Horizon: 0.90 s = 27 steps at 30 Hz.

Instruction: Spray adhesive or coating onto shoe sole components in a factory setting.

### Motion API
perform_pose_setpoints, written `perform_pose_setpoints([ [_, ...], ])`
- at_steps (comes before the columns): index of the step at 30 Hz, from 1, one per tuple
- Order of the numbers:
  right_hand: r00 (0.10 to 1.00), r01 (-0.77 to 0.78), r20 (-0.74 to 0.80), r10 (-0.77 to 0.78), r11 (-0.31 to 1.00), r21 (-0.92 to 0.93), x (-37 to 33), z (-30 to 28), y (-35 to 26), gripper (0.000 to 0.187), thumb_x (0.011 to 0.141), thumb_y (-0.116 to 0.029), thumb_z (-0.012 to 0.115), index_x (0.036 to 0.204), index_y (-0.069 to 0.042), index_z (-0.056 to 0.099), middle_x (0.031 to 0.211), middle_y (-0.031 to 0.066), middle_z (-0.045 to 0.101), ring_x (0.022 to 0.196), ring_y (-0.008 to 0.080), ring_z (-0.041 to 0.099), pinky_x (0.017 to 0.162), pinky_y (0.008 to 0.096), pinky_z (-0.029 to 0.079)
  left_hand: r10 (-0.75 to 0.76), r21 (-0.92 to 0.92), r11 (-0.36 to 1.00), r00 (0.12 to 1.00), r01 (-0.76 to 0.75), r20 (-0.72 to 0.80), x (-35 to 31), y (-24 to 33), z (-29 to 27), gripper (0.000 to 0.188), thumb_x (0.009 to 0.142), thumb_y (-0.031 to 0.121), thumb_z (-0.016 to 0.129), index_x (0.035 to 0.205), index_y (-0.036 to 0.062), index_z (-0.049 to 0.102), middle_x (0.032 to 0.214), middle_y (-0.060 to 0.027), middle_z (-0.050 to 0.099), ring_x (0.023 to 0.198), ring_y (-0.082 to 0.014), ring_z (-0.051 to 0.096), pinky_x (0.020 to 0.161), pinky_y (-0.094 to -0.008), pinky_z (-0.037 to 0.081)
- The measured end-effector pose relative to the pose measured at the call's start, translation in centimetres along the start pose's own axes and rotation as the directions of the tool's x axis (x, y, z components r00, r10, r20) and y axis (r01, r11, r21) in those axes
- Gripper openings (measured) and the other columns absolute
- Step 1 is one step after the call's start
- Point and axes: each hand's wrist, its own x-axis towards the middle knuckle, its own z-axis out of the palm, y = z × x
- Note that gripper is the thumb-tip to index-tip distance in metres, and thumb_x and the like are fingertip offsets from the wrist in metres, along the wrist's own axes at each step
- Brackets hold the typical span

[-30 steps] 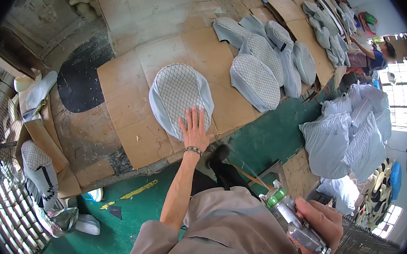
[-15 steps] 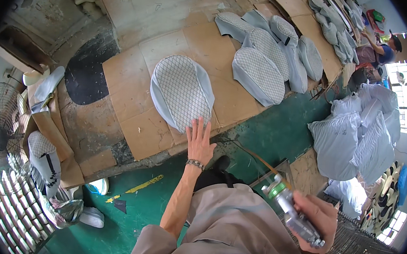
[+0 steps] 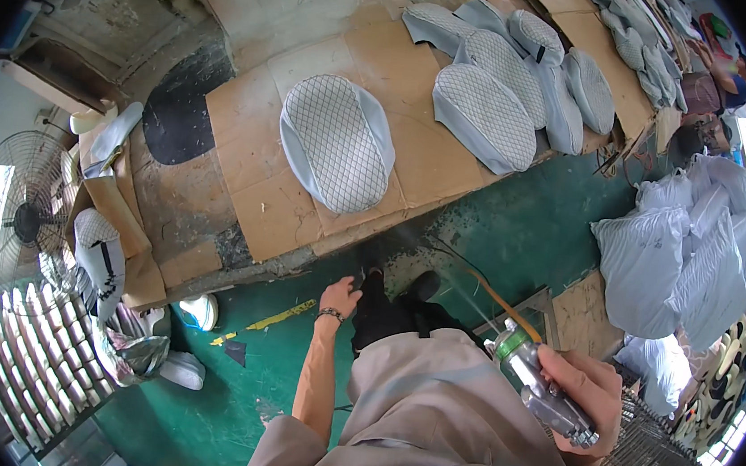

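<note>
My right hand [image 3: 586, 397] is wrapped round a metal spray gun [image 3: 528, 374] with a green ring near its nozzle. A thin pale mist streaks from the nozzle toward the far left, over the floor. My left hand [image 3: 340, 298], with a beaded bracelet at the wrist, hangs empty off the table's near edge, fingers loosely bent and slightly apart. Beyond it, a grey quilted seat cover [image 3: 337, 144] with smooth side panels lies on the cardboard-covered table [image 3: 250, 199]. Neither hand touches this cover.
Several similar quilted covers [image 3: 485, 118] are piled at the table's right. White stuffed sacks [image 3: 650, 251] stand on the green floor at right. A fan [image 3: 26, 222] and a slatted rack [image 3: 33, 362] are at left. An orange-brown hose [image 3: 497, 297] runs near the spray gun.
My left hand has left the quilted cover and drawn back toward me, off the table. The spray gun stays in my right hand; mist now shows at its nozzle.
</note>
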Motion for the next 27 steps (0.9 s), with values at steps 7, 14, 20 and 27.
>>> perform_pose_setpoints([
  [7, 1.0, 0.016, 0.004, -0.016, 0.997, 0.082, -1.4, -1.4, 0.5, 0.052, 0.075, -0.008, 0.079, 0.125, 0.006, 0.072, 0.079, 0.0133, 0.066, 0.064, 0.0248, 0.064, 0.06, 0.0332, 0.048, -0.524, -0.28, 0.792, 0.839, 0.542, 0.143, -5.0, -16.3, 8.0, 0.05, 0.093, 0.031, 0.079, 0.137, 0.01, 0.069, 0.113, -0.0097, 0.079, 0.094, -0.026, 0.077, 0.08, -0.0457, 0.062],
  [14, 1.0, -0.023, -0.004, 0.024, 0.998, 0.062, -2.5, -1.7, 1.5, 0.052, 0.075, -0.009, 0.077, 0.126, 0.002, 0.073, 0.079, 0.0135, 0.067, 0.063, 0.0253, 0.063, 0.059, 0.0339, 0.047, -0.622, -0.499, 0.549, 0.727, 0.671, 0.292, -7.3, -13.7, 11.2, 0.048, 0.091, 0.032, 0.081, 0.132, 0.0082, 0.072, 0.102, -0.0069, 0.079, 0.086, -0.0199, 0.076, 0.068, -0.0389, 0.06],
  [20, 0.999, -0.035, 0.016, 0.034, 0.997, 0.072, -2.8, -2.0, 2.2, 0.054, 0.072, -0.007, 0.078, 0.125, 0.0, 0.074, 0.08, 0.0136, 0.068, 0.065, 0.0269, 0.064, 0.062, 0.034, 0.047, -0.517, -0.575, 0.636, 0.837, 0.515, 0.178, -3.4, -11.0, 10.1, 0.047, 0.093, 0.028, 0.078, 0.134, 0.0064, 0.071, 0.103, -0.0078, 0.079, 0.085, -0.0191, 0.076, 0.068, -0.0368, 0.06],
  [27, 0.994, -0.089, 0.071, 0.084, 0.993, 0.079, -3.2, -2.7, 1.7, 0.05, 0.076, -0.011, 0.079, 0.124, 0.003, 0.074, 0.08, 0.0131, 0.069, 0.065, 0.0261, 0.065, 0.062, 0.0329, 0.049, -0.394, -0.609, 0.703, 0.914, 0.366, 0.096, -0.8, -8.0, 7.8, 0.047, 0.096, 0.028, 0.076, 0.137, 0.0056, 0.067, 0.111, -0.0066, 0.079, 0.093, -0.0181, 0.075, 0.073, -0.0355, 0.06],
])
